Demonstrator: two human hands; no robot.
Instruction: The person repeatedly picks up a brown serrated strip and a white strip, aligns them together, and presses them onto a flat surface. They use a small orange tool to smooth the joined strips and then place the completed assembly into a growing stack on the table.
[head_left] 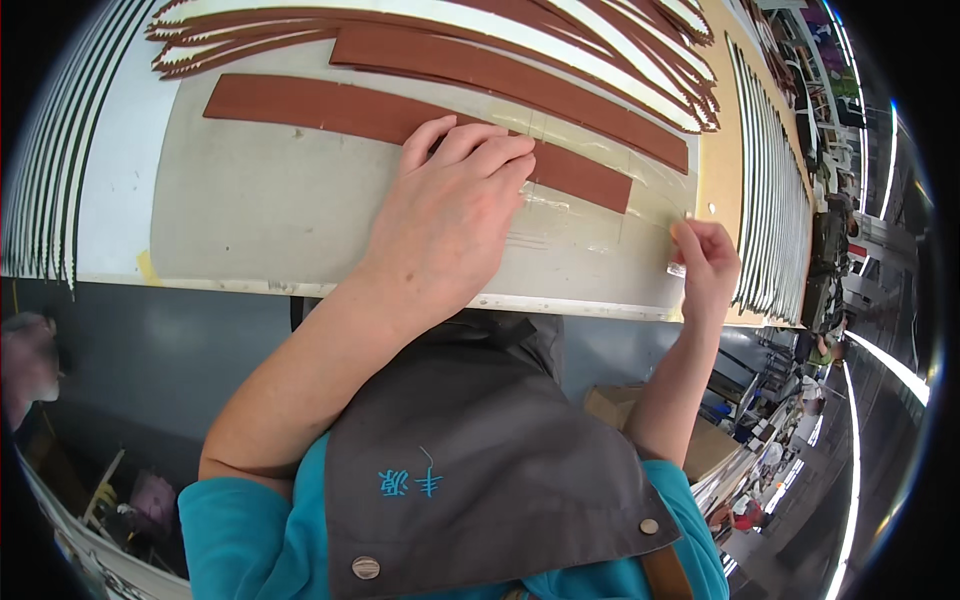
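Note:
A flat reddish-brown strip point(300, 105), which looks like leather, lies across a grey mat point(250, 200). My left hand point(445, 210) rests on the strip's middle, its fingers bent and slightly apart, pressing from above; the thumb is mostly hidden. Near the mat's right edge, my right hand point(708, 255) is closed in a pinch beyond the strip's right end. Whatever sits between its fingertips is too small to name. Clear film or tape point(590, 235) shows on the mat around the strip's right part. Just behind lies a second brown strip point(500, 85).
Along the far side lie several bundled brown strips point(640, 70) with white faces and jagged ends. Rows of dark-edged strips stand at the left point(50, 150) and right point(775, 180). The table's front edge point(590, 308) runs close to my apron point(450, 430). A cardboard box point(700, 435) is below right.

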